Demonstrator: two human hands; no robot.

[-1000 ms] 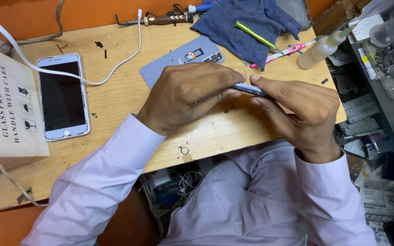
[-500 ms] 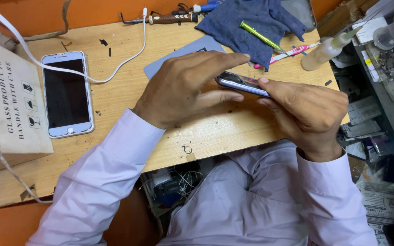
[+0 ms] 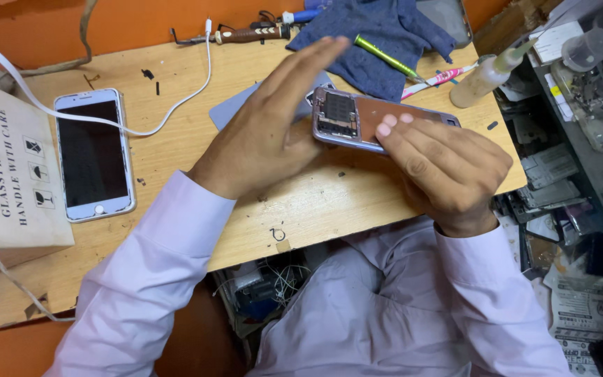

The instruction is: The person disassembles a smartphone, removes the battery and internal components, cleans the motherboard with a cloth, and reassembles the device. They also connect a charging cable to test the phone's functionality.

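Holding the opened phone point(image 3: 378, 120) face down and a little above the bench point(image 3: 197, 91), I have its back cover off and its insides turned up toward me: a dark board section at the left end and a coppery plate along the rest. Kept this way, the whole inside is in plain view from above.

My right hand point(image 3: 448, 171) does the gripping. Its fingers point(image 3: 393, 128) curl over the near long edge onto the coppery plate, closed on the frame, and the wrist comes up from my lap at the bench's front edge. The thumb is hidden, so I cannot say how it bears underneath.

My left hand point(image 3: 270, 132) lies flat and spread, its fingers straight and together, pointing up and away toward the blue cloth point(image 3: 385, 28). Its palm side meets the phone's left end, steadying it rather than clasping it; nothing is closed in that hand.

A grey mat point(image 3: 235, 108) lies partly under that hand. Well to the left sits a white phone point(image 3: 94, 153), screen up, with a white cable point(image 3: 176, 105) looping past it and a cardboard box point(image 3: 8, 174) beside it. A green tool point(image 3: 385, 56) rests on the cloth, and a small squeeze bottle point(image 3: 486, 73) lies near the right edge.
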